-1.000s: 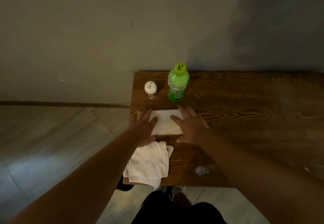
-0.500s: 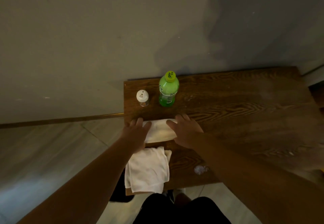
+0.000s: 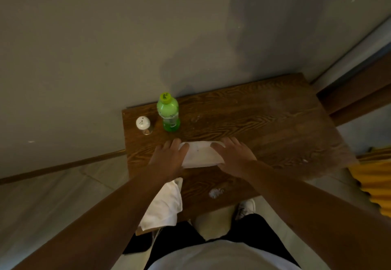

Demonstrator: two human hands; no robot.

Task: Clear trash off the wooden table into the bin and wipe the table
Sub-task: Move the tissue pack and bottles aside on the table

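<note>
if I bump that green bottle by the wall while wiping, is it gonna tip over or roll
The green bottle stands upright, tall and narrow, so a knock near its cap would probably tip it. Once down, its round body would likely roll. It looks like light plastic; how full it is cannot be told.

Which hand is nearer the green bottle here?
The left hand: it rests on the paper, just in front of the green bottle. The right hand presses the paper's other end, further to the right.
</note>
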